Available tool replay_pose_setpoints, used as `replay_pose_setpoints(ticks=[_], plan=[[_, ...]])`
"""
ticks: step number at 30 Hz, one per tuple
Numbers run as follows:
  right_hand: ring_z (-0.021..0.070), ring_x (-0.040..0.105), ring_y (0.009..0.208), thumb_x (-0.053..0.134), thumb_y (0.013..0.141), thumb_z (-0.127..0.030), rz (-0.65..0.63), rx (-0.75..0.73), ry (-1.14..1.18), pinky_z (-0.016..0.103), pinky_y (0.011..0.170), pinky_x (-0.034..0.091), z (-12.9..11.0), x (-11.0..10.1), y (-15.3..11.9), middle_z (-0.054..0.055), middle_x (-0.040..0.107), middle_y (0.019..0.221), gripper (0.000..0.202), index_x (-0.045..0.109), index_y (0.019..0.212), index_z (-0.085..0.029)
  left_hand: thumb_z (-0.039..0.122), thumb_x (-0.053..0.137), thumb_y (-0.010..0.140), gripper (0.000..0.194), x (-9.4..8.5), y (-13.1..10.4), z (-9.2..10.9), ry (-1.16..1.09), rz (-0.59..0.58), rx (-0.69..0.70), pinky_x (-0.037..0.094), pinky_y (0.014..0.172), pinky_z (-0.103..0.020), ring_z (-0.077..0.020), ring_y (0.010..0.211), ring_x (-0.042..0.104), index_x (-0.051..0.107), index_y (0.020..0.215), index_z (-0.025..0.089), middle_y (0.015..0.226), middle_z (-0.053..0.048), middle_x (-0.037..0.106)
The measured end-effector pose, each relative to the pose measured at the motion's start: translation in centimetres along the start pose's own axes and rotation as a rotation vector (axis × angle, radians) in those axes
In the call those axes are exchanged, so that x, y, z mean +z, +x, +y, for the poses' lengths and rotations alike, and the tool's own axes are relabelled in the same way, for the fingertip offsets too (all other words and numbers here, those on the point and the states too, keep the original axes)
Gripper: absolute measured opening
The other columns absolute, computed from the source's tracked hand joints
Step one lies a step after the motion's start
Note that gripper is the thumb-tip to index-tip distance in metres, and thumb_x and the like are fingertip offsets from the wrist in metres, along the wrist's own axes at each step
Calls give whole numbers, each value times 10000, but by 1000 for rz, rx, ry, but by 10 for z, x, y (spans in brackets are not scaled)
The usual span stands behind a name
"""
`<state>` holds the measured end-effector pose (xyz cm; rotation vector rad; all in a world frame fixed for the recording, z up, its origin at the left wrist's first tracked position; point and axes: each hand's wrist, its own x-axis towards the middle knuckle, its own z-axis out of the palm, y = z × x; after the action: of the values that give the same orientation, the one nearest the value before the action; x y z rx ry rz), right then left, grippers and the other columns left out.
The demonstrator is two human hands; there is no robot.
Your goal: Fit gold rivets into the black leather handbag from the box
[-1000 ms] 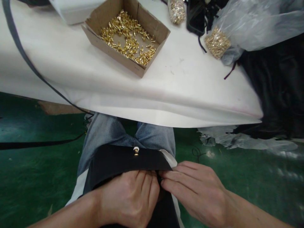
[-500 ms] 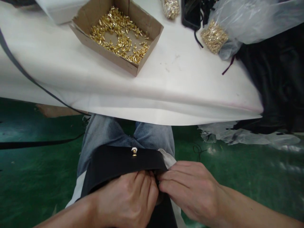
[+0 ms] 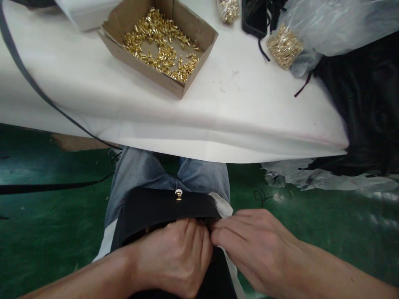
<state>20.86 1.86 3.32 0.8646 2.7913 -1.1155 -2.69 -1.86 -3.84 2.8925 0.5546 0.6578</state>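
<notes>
A black bag [image 3: 168,203] with a small gold clasp [image 3: 178,194] at its far edge lies across my lap, its mouth gaping toward me. My left hand [image 3: 179,253] is closed, with the fingertips hidden inside the bag's opening. On the right side of the opening, my right hand [image 3: 255,245] pinches at the bag's edge, close against the left hand. What the fingertips hold inside is hidden. Pale white material [image 3: 222,204] shows along the bag's right side, under the right hand.
On the white-covered table [image 3: 218,124] ahead sits a cardboard box [image 3: 149,74] of small gold metal pieces. Behind and right lie a plastic bag of gold pieces [image 3: 285,46], a black phone-like device [image 3: 254,18] and black material [image 3: 370,95]. A dark strap [image 3: 46,99] hangs at left.
My left hand and wrist have shifted slightly up and right at the bag's opening. My right hand stays at the edge. The whole view has moved a little.
</notes>
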Motion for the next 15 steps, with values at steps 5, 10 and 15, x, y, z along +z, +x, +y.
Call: replay_pose_setpoints(ticks=[5, 10, 15], plan=[[166, 584, 681, 482, 1060, -42, -51, 25, 36, 345, 647, 405, -3, -10, -3, -8, 651, 805, 256, 586, 898, -211, 208, 646, 992, 147, 2, 0, 5, -22, 64, -68, 355, 570, -406, -215, 588, 577, 692, 882, 122, 725, -61, 653], [168, 598, 578, 542, 971, -23, -145, 237, -53, 345, 557, 360, -11, -21, 12, -35, 655, 733, 207, 622, 1017, -208, 179, 590, 1011, 154, -5, 9, 4, 53, 60, -169, 351, 584, -395, -211, 563, 561, 675, 898, 119, 705, -57, 638], [176, 707, 682, 720, 941, -54, -190, 310, -241, 297, 612, 486, -19, -21, 28, 15, 763, 868, 151, 720, 1020, -183, 148, 590, 979, 157, -9, 21, 4, 144, 68, -192, 319, 553, -393, -201, 519, 508, 634, 829, 141, 664, -50, 602]])
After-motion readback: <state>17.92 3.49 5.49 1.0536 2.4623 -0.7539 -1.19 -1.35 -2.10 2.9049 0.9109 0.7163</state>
